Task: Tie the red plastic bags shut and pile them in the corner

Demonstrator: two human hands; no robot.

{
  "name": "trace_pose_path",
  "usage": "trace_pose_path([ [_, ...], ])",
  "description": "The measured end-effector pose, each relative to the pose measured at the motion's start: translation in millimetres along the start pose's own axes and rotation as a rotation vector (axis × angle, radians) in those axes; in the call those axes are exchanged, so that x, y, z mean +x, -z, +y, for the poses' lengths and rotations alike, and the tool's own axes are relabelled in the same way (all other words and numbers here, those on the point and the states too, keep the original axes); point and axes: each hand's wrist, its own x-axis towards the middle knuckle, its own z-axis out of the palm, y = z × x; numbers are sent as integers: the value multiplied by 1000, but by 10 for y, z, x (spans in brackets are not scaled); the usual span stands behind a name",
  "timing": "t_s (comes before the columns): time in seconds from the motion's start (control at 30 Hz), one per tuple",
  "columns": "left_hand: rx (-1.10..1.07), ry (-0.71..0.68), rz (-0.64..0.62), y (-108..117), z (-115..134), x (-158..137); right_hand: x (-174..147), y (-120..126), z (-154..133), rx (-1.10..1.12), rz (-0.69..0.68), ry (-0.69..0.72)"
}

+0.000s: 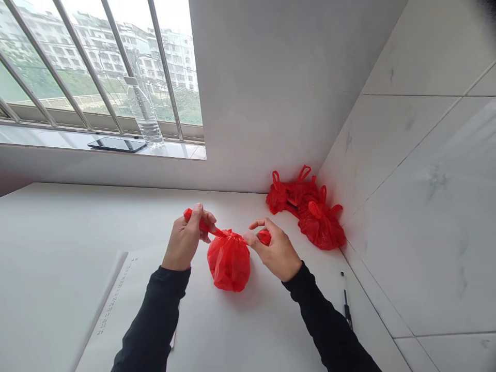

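A filled red plastic bag (229,262) sits on the white table in front of me, its neck gathered at the top and its contents hidden. One twisted handle of the bag runs up to the left into my left hand (187,234), which is closed around it. On the other side, my right hand (273,248) grips the second handle, part of which bunches up between thumb and fingers. Both handles are stretched outward from the neck.
More red plastic bags (321,227) lie in the back right corner against the tiled wall (426,206). An open notebook (116,305) is under my left forearm. A black pen (346,307) lies at right, its cap nearby. A water bottle (147,116) and a tablet (116,144) rest on the windowsill.
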Motion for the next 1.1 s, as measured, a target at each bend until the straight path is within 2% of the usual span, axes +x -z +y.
trace_pose_path([
  [0.1, 280, -28, -12, -32, -99, 13, -15, -94, 9, -241, 8, 15],
  [0.23, 563, -123, 10, -70, -144, 20, -24, -183, 85, -480, -161, -95],
  [0.37, 798, -162, -125, -162, -237, -4, -14, -277, 208, -632, -274, -89],
  [0.47, 918, -167, -207, -292, -512, -5, -11, -364, 268, -720, -315, -58],
  [0.63, 1065, -101, -208, -444, -1061, 59, -24, -442, 320, -818, -315, 14],
  [0.73, 1105, -71, -195, -441, -1216, 86, -31, -444, 365, -860, -359, 30],
  [0.87, 1076, -49, -200, -447, -1251, 70, -53, -474, 411, -866, -385, 31],
  [1.0, 933, -17, -182, -432, -1196, 60, -75, -524, 430, -864, -377, 40],
  [1.1, 741, 6, -134, -251, -1058, 32, -53, -497, 442, -828, -361, 41],
])
